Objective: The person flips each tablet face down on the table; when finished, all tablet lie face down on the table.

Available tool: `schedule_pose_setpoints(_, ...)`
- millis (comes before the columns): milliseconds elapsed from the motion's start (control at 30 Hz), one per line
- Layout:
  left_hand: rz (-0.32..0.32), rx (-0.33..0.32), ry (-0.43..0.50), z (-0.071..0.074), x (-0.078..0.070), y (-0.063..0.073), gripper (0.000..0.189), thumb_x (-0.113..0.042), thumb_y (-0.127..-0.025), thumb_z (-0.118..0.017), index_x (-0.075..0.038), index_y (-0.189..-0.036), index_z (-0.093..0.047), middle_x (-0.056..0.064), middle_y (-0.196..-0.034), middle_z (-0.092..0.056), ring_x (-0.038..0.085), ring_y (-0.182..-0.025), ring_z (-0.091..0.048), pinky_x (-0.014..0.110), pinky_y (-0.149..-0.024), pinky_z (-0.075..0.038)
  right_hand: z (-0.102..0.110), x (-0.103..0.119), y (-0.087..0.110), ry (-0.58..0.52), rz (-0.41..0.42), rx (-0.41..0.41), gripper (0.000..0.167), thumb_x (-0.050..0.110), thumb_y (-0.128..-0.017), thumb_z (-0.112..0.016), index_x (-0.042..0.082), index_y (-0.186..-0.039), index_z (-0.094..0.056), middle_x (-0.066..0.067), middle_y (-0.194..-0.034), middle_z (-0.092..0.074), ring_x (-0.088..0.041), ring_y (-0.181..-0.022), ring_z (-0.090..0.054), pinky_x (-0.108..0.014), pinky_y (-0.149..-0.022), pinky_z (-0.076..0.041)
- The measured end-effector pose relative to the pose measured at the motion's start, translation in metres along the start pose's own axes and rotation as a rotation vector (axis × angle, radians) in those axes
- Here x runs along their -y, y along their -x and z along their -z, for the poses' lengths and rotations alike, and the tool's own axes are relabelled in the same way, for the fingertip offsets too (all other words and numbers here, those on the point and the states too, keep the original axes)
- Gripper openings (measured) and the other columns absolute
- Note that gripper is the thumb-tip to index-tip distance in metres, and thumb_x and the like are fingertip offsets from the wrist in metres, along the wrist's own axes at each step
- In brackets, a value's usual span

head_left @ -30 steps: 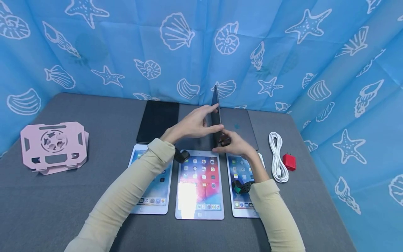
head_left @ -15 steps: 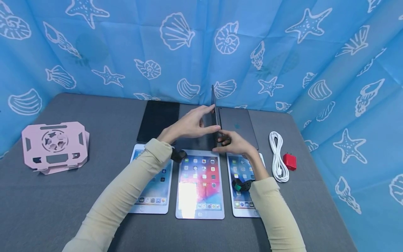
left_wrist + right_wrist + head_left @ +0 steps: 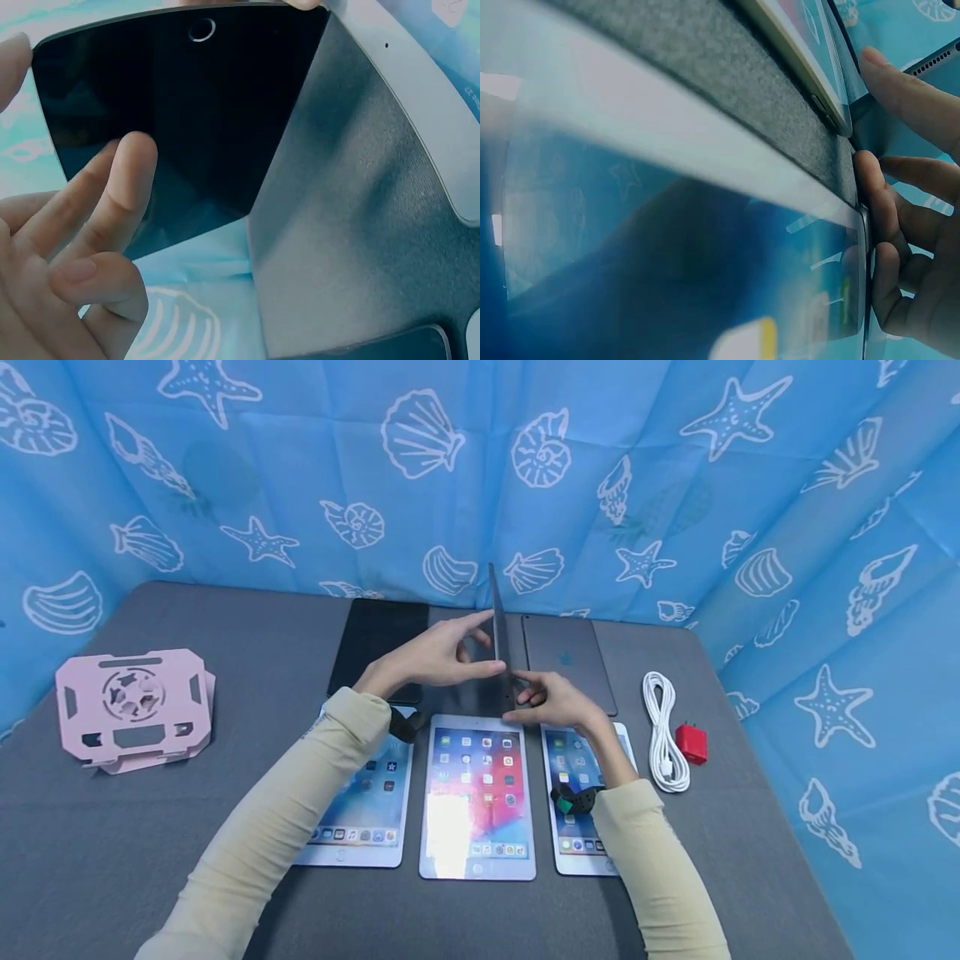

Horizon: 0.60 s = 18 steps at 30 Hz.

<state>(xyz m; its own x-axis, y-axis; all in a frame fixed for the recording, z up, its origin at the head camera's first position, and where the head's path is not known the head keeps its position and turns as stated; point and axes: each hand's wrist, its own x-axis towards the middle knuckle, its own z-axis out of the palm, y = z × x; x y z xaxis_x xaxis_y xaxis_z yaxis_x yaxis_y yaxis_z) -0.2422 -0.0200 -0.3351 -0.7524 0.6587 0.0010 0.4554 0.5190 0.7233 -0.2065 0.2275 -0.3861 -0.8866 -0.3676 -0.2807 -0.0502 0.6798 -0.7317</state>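
A dark tablet (image 3: pixel 501 635) stands nearly upright on edge between my two hands, its top leaning slightly left. Its black screen (image 3: pixel 217 97) with a ringed home button shows in the left wrist view. My left hand (image 3: pixel 442 652) holds it from the left, thumb at the near edge and index finger farther up; other fingers curl beside the screen. From the right, my right hand (image 3: pixel 558 700) grips the near lower part between thumb and fingers. The right wrist view shows the tablet's edge with speaker holes (image 3: pixel 941 58) beside the thumb.
Three lit white tablets lie in front: left (image 3: pixel 367 797), middle (image 3: pixel 480 777) and right (image 3: pixel 573 777). Behind are a black tablet (image 3: pixel 378 639) and a grey tablet (image 3: pixel 570 660), back up. A pink stand (image 3: pixel 135 706) is at left; a white cable (image 3: pixel 663 735) and red charger (image 3: pixel 692 743) at right.
The upright tablet has shifted left, its top tipping left. My left hand has moved left with it, while my right hand stays at nearly the same place.
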Motion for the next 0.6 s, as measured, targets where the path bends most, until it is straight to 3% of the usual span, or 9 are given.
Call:
schedule_pose_setpoints(133,0.018,-0.002,0.021,0.003,0.005,0.003,0.093,-0.042,-0.095,-0.072,-0.01,-0.164,-0.02,0.01,-0.142,-0.062,0.015,-0.078,-0.066,0.03,-0.073,-0.054,0.0,0.001,-0.001,0.004,-0.003,0.001,0.087,0.02,-0.089,-0.08,-0.005,-0.157,-0.033,-0.013,-0.103,-0.063,-0.019,-0.088,-0.055,-0.028,-0.081,-0.047)
schedule_pose_setpoints(367,0.02,-0.028,0.059,0.004,0.015,0.011,0.094,-0.039,-0.092,-0.076,-0.01,-0.163,-0.022,0.012,-0.142,-0.062,0.015,-0.08,-0.068,0.031,-0.076,-0.056,-0.002,0.003,-0.003,0.032,-0.008,0.0,0.087,0.021,-0.089,-0.081,-0.006,-0.156,-0.033,-0.012,-0.101,-0.063,-0.019,-0.087,-0.055,-0.029,-0.084,-0.046)
schedule_pose_setpoints(600,0.036,-0.026,0.045,0.006,0.022,0.019,0.094,-0.037,-0.091,-0.076,-0.006,-0.163,-0.023,0.015,-0.143,-0.061,0.015,-0.082,-0.069,0.036,-0.082,-0.057,-0.004,0.004,-0.004,0.057,0.003,-0.004,0.074,0.02,-0.089,-0.081,-0.004,-0.15,-0.047,-0.01,-0.094,-0.058,-0.021,-0.085,-0.051,-0.032,-0.082,-0.043)
